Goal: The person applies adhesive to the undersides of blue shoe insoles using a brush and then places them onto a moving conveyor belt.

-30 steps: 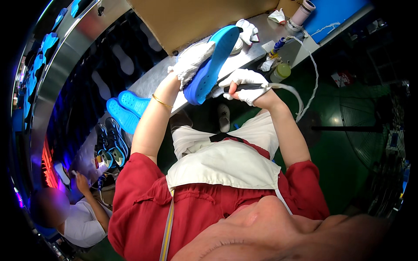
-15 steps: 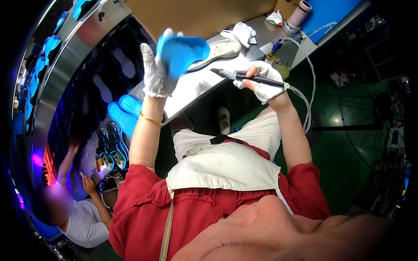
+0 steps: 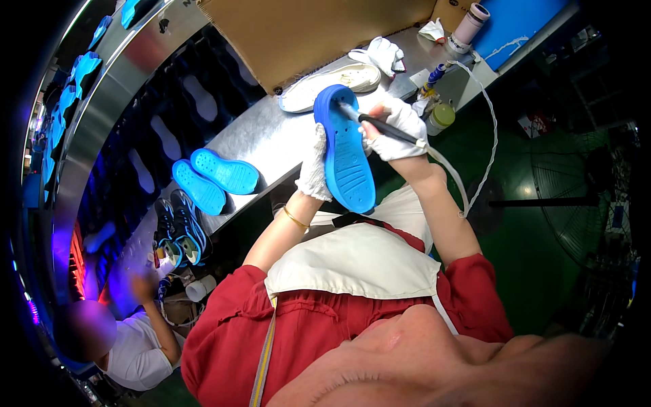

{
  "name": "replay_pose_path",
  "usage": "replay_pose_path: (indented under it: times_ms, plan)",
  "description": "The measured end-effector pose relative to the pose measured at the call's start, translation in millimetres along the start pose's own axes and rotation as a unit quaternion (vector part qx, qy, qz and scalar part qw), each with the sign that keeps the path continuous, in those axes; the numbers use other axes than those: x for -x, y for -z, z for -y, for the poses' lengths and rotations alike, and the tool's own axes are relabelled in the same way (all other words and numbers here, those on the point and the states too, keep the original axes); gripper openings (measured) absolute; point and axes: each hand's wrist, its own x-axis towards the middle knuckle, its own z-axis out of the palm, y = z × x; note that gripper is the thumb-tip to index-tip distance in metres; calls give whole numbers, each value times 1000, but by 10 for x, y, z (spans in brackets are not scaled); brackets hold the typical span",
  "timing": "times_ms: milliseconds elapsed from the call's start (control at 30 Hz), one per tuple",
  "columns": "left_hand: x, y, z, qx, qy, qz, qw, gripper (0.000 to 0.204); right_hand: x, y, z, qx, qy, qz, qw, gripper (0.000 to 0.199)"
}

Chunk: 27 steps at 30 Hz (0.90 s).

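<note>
A metal desk is seen, on which a pair of blue soles and a white insole are laid. Above its front edge a blue shoe sole is held upright, tread showing, gripped along one side by the gloved left hand. A black pen-like tool with a white cord is clasped in the closed, gloved right hand, its tip set against the sole's upper end.

Sole pair left — shoe (bench) behind.
</note>
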Motion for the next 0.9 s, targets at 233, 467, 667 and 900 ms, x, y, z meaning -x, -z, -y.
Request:
replay_pose_path:
  times_ms: [233,467,667,900]
  plan:
    - [-30,95,10,-30,-21,-45,998,73,171,-11,277,-107,-102,66,987,23]
    - [-195,180,-81,-38,-59,18,997,82,256,-124,197,51,87,120,988,26]
    - [-178,121,-174,-98,-99,-44,989,85,234,-121,302,135,158,162,965,26]
    - [-225,136,-360,0,-60,23,998,80,318,-97,309,110,140,188,966,31]
